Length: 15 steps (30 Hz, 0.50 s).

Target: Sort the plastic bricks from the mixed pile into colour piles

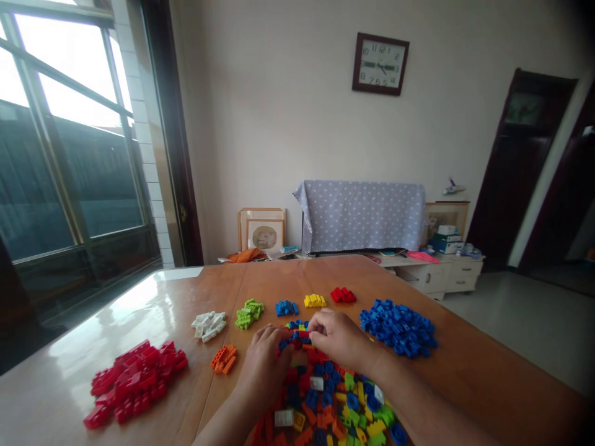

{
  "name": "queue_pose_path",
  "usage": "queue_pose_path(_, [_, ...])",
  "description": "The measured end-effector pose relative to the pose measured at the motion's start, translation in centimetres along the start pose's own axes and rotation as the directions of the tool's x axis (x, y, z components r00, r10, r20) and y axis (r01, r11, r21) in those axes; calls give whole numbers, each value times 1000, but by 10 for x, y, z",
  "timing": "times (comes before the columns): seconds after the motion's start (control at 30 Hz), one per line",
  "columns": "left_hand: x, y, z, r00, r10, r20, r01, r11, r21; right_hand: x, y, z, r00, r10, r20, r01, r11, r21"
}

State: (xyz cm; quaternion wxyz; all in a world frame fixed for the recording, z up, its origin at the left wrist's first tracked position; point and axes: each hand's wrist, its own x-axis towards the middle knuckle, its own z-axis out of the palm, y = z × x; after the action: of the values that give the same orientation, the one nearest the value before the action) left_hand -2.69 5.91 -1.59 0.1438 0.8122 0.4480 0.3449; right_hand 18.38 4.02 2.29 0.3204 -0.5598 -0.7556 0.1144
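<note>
Both my hands are at the far end of a mixed pile of toy building bricks on the table. My left hand has its fingers curled down among the bricks, thumb low, with a bit of blue showing beside it. My right hand is closed, fingertips bent down at the pile's far edge. Red and blue bricks show in the gap between the hands. What either hand grips is hidden by the fingers. Small sorted groups lie beyond: blue, yellow and red.
On the wooden table, a large red heap lies left and a large blue heap right. White, lime green and orange groups sit left of my hands. A low cabinet stands behind the table.
</note>
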Motion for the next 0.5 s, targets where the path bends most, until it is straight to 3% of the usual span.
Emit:
queue_pose_path(0.13, [1,-6,0,1000,12,-17,-12,999,48,15,17,-24,997,15,-70,-15,1000,4])
queue_pose_path(0.23, [2,-10,1,1000,18,-17,-17,997,76,35,50,-39,988,138,-66,-140,990,-18])
queue_pose_path(0.3, [3,-12,3,1000,18,-14,-17,996,88,51,79,-48,961,271,-59,-273,961,-39])
queue_pose_path(0.5, [3,-15,5,999,42,-6,-42,996,79,83,153,-67,862,482,-155,-503,850,-157])
